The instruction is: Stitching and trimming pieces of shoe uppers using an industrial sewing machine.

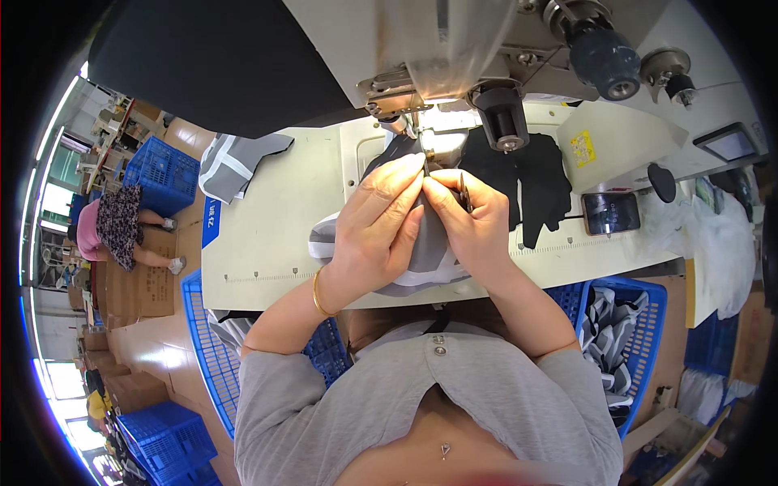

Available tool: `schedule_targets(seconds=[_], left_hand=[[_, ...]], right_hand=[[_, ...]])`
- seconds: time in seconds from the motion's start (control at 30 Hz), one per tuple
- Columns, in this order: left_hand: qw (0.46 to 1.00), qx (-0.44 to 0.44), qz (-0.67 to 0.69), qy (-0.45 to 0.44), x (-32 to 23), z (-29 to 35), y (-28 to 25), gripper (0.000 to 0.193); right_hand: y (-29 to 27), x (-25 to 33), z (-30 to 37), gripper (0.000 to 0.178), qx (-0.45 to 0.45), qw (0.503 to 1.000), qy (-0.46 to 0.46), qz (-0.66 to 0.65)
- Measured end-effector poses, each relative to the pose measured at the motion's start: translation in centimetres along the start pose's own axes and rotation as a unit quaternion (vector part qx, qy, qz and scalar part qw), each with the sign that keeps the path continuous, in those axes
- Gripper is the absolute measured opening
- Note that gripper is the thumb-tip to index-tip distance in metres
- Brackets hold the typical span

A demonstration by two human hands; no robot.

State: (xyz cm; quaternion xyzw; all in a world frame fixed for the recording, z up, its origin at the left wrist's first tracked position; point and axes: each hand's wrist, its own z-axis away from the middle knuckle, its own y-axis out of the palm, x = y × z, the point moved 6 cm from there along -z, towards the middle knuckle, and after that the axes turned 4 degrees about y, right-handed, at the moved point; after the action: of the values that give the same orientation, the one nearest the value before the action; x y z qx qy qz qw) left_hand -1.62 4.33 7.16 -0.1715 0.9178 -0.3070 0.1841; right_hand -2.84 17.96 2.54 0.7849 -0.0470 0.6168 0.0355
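Note:
My left hand (374, 227) and my right hand (470, 223) meet fingertip to fingertip just in front of the sewing machine's needle area (429, 130). Both pinch a grey fabric piece with a white stripe (425, 259) that hangs over the table's front edge. A small dark tool, perhaps snips, shows in my right hand's fingers. A gold bangle sits on my left wrist. Black fabric (527, 182) lies under the machine to the right of my hands.
The white sewing table (275, 227) carries another grey-and-white piece (231, 162) at its far left and a phone (609, 213) at the right. Blue crates stand left (203, 340) and right (644, 324), the right one holding fabric. Another person (113, 227) crouches on the floor at left.

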Motion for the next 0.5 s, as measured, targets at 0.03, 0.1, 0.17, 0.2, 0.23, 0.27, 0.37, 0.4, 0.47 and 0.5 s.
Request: schedule_targets(seconds=[0.03,0.1,0.17,0.2,0.23,0.27,0.37,0.4,0.47,0.5], left_hand=[[1.0,-0.012,-0.01,0.0,-0.1,-0.1,0.0,0.027],[1.0,-0.012,-0.02,-0.002,-0.2,0.0,0.2,0.027],[1.0,-0.012,-0.028,-0.004,-0.3,0.0,0.2,0.026],[0.999,-0.011,-0.035,-0.002,-0.3,-0.2,0.2,0.026],[0.999,-0.009,-0.042,-0.001,-0.4,-0.3,0.2,0.026],[0.999,-0.009,-0.04,-0.001,-0.3,-0.4,0.2,0.026],[0.998,-0.006,-0.07,0.007,-0.2,-0.7,0.2,0.026],[0.998,-0.006,-0.069,0.007,-0.1,-0.8,0.2,0.026],[0.997,-0.005,-0.077,0.014,-0.1,-1.1,0.3,0.026],[0.997,-0.005,-0.078,0.014,-0.1,-1.1,0.3,0.026]], right_hand=[[0.0,0.1,0.0,0.013,-0.001,1.0,0.0,0.0],[0.0,0.3,-0.1,0.015,0.001,1.0,0.01,-0.012],[0.0,0.4,-0.2,0.015,0.004,1.0,0.008,-0.018],[0.1,0.4,-0.3,0.016,0.007,1.0,0.006,-0.025],[0.1,0.0,-0.4,0.017,0.012,0.999,0.022,-0.044],[0.2,0.0,-0.5,0.017,0.011,0.999,0.022,-0.043],[0.4,-0.2,-1.0,0.017,0.02,0.996,0.018,-0.086],[0.5,-0.5,-1.2,0.017,0.018,0.996,0.019,-0.086],[0.5,-0.6,-1.6,0.017,0.011,0.994,-0.001,-0.107],[0.5,-0.5,-1.5,0.017,0.012,0.994,-0.001,-0.108]])
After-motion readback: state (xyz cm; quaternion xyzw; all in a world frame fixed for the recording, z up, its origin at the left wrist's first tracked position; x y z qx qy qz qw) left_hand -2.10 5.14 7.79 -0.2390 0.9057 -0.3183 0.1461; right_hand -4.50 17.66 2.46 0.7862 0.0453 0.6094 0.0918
